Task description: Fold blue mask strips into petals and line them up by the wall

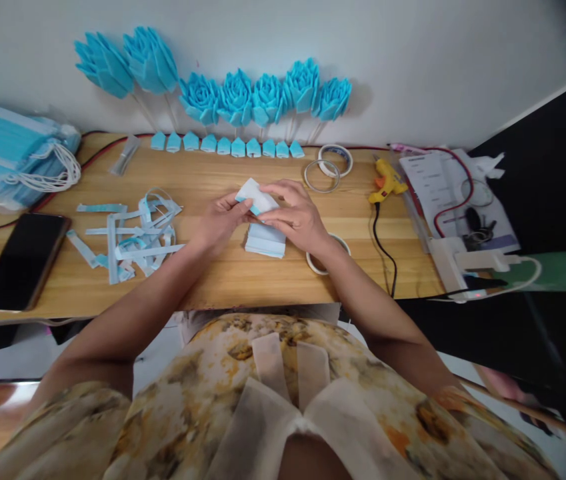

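Note:
Between my two hands I hold a small piece of mask fabric (pixel 256 195), white on top with a blue edge. My left hand (pixel 223 220) pinches its left side, thumb on top. On its right side, the fingers of my right hand (pixel 295 213) are bent around it. Just below, a stack of pale cut fabric pieces (pixel 265 241) lies on the wooden table (pixel 223 283). A row of small folded blue petals (pixel 223 145) runs along the back of the table. Behind them several blue fabric flowers (pixel 237 99) on thin sticks lean by the wall.
Left are a bag of blue masks (pixel 7 157), a black phone (pixel 23 261) and a heap of mask strips (pixel 133 233). Right are tape rolls (pixel 335 160), a yellow glue gun (pixel 387 180) with its cord, papers (pixel 425 177), keys (pixel 479 233) and a white power strip (pixel 447 267).

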The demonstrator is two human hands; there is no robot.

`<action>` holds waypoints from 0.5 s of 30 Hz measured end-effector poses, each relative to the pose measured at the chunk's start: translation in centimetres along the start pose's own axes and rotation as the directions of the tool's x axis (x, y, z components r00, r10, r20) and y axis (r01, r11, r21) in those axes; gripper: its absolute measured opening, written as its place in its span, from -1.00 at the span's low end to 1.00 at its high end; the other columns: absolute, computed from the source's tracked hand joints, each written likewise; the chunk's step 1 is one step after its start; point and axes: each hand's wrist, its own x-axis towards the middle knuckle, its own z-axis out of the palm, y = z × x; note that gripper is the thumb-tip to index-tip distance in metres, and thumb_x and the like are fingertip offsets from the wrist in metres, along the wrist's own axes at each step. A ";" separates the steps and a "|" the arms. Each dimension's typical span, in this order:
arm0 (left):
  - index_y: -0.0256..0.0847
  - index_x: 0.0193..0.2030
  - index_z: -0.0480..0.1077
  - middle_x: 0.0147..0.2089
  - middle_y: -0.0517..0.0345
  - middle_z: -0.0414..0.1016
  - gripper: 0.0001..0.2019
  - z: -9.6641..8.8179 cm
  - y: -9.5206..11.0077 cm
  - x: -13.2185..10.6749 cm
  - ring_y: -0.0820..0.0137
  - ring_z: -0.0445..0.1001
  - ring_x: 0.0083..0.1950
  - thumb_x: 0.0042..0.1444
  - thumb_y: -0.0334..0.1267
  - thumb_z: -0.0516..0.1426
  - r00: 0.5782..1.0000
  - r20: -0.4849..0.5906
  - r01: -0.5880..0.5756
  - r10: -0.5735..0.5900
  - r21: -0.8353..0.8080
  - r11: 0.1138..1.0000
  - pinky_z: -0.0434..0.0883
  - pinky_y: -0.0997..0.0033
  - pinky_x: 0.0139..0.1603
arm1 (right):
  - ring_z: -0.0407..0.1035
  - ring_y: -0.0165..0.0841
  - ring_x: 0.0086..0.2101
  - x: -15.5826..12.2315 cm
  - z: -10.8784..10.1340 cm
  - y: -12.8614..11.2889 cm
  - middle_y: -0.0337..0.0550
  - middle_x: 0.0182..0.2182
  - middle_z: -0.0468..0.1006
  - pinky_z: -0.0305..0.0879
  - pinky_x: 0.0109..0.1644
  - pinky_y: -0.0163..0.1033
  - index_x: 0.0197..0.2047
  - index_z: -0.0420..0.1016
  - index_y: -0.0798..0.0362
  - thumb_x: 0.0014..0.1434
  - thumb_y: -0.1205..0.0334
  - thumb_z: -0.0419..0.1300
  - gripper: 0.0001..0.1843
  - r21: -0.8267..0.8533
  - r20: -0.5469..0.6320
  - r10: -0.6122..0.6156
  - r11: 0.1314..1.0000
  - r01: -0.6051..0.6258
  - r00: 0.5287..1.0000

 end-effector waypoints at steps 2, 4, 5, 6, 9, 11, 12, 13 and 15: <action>-0.26 -0.29 0.59 -0.33 0.15 0.64 -0.81 0.0 0.0 0.0 0.42 0.56 -0.30 0.03 -0.22 0.42 1.000 0.024 -0.013 0.014 -0.022 1.000 0.52 0.40 -0.13 | 0.32 -0.15 0.22 0.0 0.1 0.0 -0.24 0.24 0.52 0.25 0.30 0.19 -0.15 0.70 -0.24 0.35 0.08 0.23 -0.82 0.001 -0.020 -0.024 1.000 0.024 1.000; -0.27 -0.28 0.59 -0.32 0.15 0.64 -0.80 0.0 0.0 0.0 0.42 0.56 -0.30 0.02 -0.22 0.42 0.999 0.027 -0.029 0.030 -0.028 0.999 0.52 0.40 -0.13 | 0.33 -0.16 0.22 0.0 0.1 0.0 -0.23 0.24 0.52 0.26 0.30 0.18 -0.15 0.70 -0.23 0.36 0.09 0.23 -0.82 0.003 -0.037 -0.040 0.999 0.040 0.998; -0.26 -0.28 0.59 -0.32 0.15 0.64 -0.80 0.0 0.0 0.0 0.42 0.56 -0.30 0.03 -0.21 0.42 0.999 0.020 -0.036 0.037 -0.019 0.999 0.52 0.40 -0.13 | 0.33 -0.16 0.22 0.0 0.1 0.0 -0.23 0.23 0.53 0.26 0.30 0.18 -0.15 0.70 -0.23 0.36 0.09 0.22 -0.82 0.003 -0.039 -0.038 0.999 0.038 0.999; -0.26 -0.28 0.59 -0.32 0.14 0.64 -0.80 0.0 0.0 0.0 0.41 0.56 -0.29 0.03 -0.20 0.41 0.999 0.010 -0.041 0.041 -0.005 0.999 0.53 0.39 -0.13 | 0.33 -0.16 0.22 0.0 0.1 -0.1 -0.22 0.23 0.53 0.26 0.30 0.18 -0.16 0.70 -0.22 0.36 0.09 0.22 -0.82 0.001 -0.035 -0.030 1.000 0.030 0.999; -0.25 -0.26 0.58 -0.28 0.12 0.64 -0.77 -0.1 -0.2 0.0 0.38 0.58 -0.25 0.04 -0.15 0.41 0.998 -0.007 -0.056 0.057 0.035 0.998 0.54 0.34 -0.11 | 0.32 -0.15 0.22 0.0 -0.1 -0.3 -0.22 0.22 0.53 0.29 0.28 0.18 -0.18 0.68 -0.20 0.36 0.08 0.21 -0.82 -0.004 -0.019 0.012 1.000 -0.012 1.000; -0.25 -0.25 0.58 -0.27 0.12 0.63 -0.74 -0.2 -0.3 0.1 0.37 0.58 -0.25 0.03 -0.12 0.41 0.997 0.001 -0.081 0.082 0.043 0.996 0.55 0.32 -0.10 | 0.33 -0.15 0.21 0.0 -0.1 -0.5 -0.19 0.21 0.53 0.32 0.25 0.15 -0.19 0.67 -0.18 0.37 0.09 0.21 -0.81 0.001 -0.023 0.018 1.000 -0.018 1.000; -0.24 -0.25 0.58 -0.27 0.13 0.63 -0.74 -0.3 -0.4 0.1 0.38 0.58 -0.26 0.03 -0.12 0.42 0.996 0.001 -0.093 0.093 0.048 0.994 0.55 0.32 -0.11 | 0.33 -0.15 0.20 0.0 -0.2 -0.5 -0.18 0.20 0.54 0.33 0.24 0.14 -0.19 0.67 -0.16 0.37 0.09 0.20 -0.81 0.003 -0.027 0.018 1.000 -0.018 0.999; -0.24 -0.25 0.59 -0.28 0.13 0.63 -0.75 -0.3 -0.5 0.2 0.39 0.57 -0.27 0.03 -0.12 0.41 0.995 -0.003 -0.101 0.102 0.057 0.993 0.54 0.33 -0.12 | 0.34 -0.15 0.20 0.0 -0.2 -0.5 -0.17 0.19 0.54 0.34 0.23 0.14 -0.19 0.66 -0.15 0.38 0.10 0.19 -0.81 0.005 -0.030 0.018 1.000 -0.018 0.999; -0.24 -0.26 0.58 -0.28 0.15 0.62 -0.77 -0.4 -0.6 0.3 0.40 0.56 -0.28 0.03 -0.15 0.41 0.994 -0.027 -0.104 0.107 0.080 0.991 0.55 0.34 -0.13 | 0.35 -0.15 0.19 0.0 -0.2 -0.6 -0.16 0.17 0.55 0.35 0.22 0.14 -0.18 0.65 -0.14 0.38 0.11 0.18 -0.80 0.007 -0.026 0.027 1.000 -0.027 0.999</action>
